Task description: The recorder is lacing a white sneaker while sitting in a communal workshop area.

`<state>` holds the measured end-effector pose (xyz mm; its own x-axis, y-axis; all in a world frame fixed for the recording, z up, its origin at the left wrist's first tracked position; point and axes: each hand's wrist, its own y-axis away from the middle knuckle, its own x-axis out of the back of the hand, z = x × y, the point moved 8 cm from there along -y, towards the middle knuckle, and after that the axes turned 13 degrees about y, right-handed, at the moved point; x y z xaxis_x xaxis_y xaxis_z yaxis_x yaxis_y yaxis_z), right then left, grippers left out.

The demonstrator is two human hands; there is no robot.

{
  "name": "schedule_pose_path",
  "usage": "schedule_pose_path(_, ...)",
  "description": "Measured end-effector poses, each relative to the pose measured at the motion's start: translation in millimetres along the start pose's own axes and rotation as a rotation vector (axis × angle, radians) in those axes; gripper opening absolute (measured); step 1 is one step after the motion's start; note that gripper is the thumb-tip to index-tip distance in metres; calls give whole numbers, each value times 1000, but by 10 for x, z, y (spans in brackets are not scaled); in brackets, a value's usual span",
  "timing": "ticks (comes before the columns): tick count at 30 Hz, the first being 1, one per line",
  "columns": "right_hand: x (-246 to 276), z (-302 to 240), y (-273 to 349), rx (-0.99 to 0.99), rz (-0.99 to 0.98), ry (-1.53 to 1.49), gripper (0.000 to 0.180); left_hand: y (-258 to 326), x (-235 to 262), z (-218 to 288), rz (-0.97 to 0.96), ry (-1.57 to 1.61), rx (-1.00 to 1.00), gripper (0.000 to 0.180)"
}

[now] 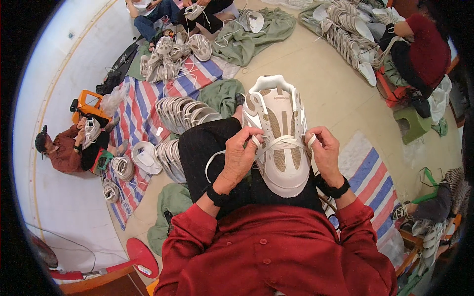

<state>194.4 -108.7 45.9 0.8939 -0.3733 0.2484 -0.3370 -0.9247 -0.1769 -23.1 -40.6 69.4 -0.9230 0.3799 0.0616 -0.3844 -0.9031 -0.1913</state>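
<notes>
A white and beige sneaker upper (281, 118) lies across my lap, its toe toward me and its collar facing away. A flat white shoelace (285, 142) crosses over the lower part of its throat. My left hand (240, 155) pinches one end of the lace beside the shoe, and a loose loop hangs from it over my dark trouser leg. On the other side, my right hand (323, 150) pinches the opposite end between thumb and fingers. Both hands are level with the crossing. Dark bands circle both wrists.
Stacked shoe uppers (185, 112) stand by my left knee on a striped sheet (143, 106). Further shoes (170, 54) are heaped beyond. Several people sit around the room, including one in a dark red top (429, 47) beside long rows of uppers (345, 37). A green stool (412, 123) stands at right.
</notes>
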Motion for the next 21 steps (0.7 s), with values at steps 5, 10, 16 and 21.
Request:
schedule_pose_path(5, -48, -64, -120, 57, 27, 111, 7, 26, 30, -10, 82, -76, -52, 12)
schedule_pose_path(10, -12, -211, -129, 206, 45, 288, 5, 62, -11, 74, 103, -181, -122, 12)
schedule_pose_path(16, -29, -353, -111, 352, 73, 433, 6, 74, -20, 82, 112, -171, -137, 11)
schedule_pose_path(21, -81, -690, -134, 565, 22, 711, 11, 100, -18, 105, 127, -202, -193, 12)
